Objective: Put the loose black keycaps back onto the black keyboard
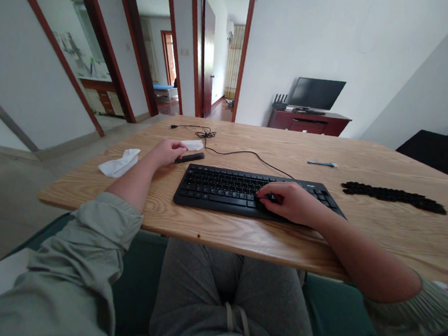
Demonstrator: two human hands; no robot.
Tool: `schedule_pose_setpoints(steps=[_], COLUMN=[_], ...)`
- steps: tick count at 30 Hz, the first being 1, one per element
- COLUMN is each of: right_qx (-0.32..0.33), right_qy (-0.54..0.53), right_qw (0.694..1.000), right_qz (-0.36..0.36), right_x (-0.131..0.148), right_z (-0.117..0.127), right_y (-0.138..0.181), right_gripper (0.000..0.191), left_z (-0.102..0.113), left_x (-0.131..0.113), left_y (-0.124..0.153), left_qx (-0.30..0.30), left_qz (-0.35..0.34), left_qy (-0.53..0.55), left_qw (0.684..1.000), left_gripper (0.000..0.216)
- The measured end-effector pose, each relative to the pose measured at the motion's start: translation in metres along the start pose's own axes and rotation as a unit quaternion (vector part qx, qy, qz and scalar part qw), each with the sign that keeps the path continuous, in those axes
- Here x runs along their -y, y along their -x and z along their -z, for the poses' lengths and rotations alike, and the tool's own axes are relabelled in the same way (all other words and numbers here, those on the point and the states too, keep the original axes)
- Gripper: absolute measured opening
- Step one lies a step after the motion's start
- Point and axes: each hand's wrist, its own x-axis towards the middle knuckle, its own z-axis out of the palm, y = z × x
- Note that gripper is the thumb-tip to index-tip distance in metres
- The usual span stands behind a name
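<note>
Two bare hands are on a wooden table [242, 232], and a black keyboard [222, 188] lies flat near its front edge, straight ahead of the seated person. The right hand [289, 201] rests on the right half of the keyboard, fingers bent and tips drawn close together on the keys; whether they pinch a key cannot be told. The left hand [167, 151] is stretched out beyond the keyboard's left end, fingers loosely curled over one end of a short black stick [190, 157]; a firm grip cannot be made out. Just behind that stick lies a small white tissue [193, 144], and a crumpled tissue [119, 163] sits further left, near the table's edge. A thin black cable [241, 153] runs from the keyboard's back to a loose coil. To the right lie a blue pen [321, 164] and a long row of small black pieces [394, 195], well apart from the keyboard.
</note>
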Motion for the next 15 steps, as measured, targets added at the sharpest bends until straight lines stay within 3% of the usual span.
schedule_pose_setpoints(steps=[9, 15], right_qx=[0.002, -0.020], right_qy=[-0.015, 0.070], right_qw=[0.998, 0.994], right_qz=[0.062, 0.079], right_x=[0.006, 0.015], right_z=[0.005, 0.001], right_y=[0.000, 0.008], right_gripper=[0.024, 0.030], left_z=[0.000, -0.001], left_x=[-0.003, 0.001], left_y=[0.002, 0.000], left_qx=[-0.001, -0.001], left_qz=[0.009, -0.014], left_qy=[-0.001, -0.005], left_qw=[1.000, 1.000], left_gripper=[0.035, 0.033])
